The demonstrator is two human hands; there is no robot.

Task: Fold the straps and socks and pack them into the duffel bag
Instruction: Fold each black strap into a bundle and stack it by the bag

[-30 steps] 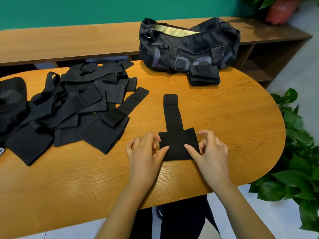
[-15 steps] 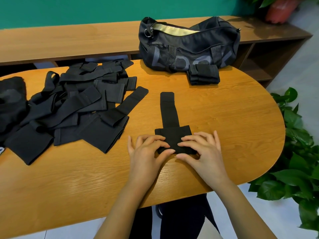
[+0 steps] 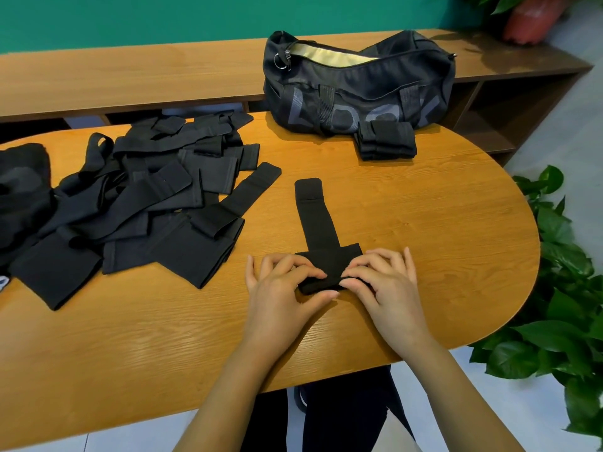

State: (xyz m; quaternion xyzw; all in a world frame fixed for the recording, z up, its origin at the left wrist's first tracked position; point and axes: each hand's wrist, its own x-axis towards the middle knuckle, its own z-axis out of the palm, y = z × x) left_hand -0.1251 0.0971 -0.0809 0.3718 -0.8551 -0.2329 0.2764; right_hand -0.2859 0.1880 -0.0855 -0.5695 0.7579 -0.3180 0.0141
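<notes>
Both of your hands are on the one strap (image 3: 318, 223) you have pulled out to work on. It lies on the counter (image 3: 440, 230) straight in front of you, with its wide end bunched up at the near edge under your fingers. Your left hand (image 3: 280, 288) has its fingers curled over the top of that thick folded part and its thumb tucked against the near edge. Your right hand (image 3: 385, 285) mirrors it from the other side, fingertips pinching the same fold. Neither hand is flat or slack; each has a grip on the cloth.

What matters for the next move is the narrow tail. It runs away from you along the strap's long axis, the tip leaning slightly to your left, and it lies flat and uncovered. I judge the fold has to travel forward along that line, so keep both hands level or the roll will skew.

The duffel bag (image 3: 359, 89) sits at the far edge, zip open, ahead and a little to your right, with a folded stack (image 3: 386, 143) just in front of it. Your right hand is the nearer one for that reach. The unfolded pile (image 3: 146, 203) lies well apart on your left.
</notes>
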